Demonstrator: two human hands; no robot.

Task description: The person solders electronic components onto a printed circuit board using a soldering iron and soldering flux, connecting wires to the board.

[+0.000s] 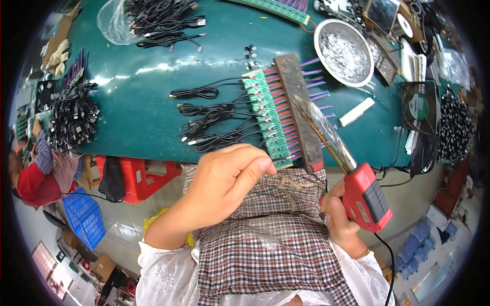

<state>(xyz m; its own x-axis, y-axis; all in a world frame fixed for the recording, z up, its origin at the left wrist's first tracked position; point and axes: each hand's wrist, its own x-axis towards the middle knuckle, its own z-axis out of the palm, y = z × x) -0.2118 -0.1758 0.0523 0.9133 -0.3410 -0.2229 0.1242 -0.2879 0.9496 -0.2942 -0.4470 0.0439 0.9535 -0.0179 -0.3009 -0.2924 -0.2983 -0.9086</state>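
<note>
Right hand (339, 217) fist-wrapped round red soldering gun (365, 196); left hand (224, 178) curled, fingertips hiding green board (266, 120) end

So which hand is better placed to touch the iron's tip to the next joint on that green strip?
Right, probably. The right hand grips the red soldering gun, its tip over the jig by the green circuit strip. The left hand is tool-free at the strip's near end.

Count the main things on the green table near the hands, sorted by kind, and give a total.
Green circuit strip: 1
Wooden clamp bar: 1
Red soldering gun: 1
Round metal dish: 1
Black fan: 1
Total: 5
</note>
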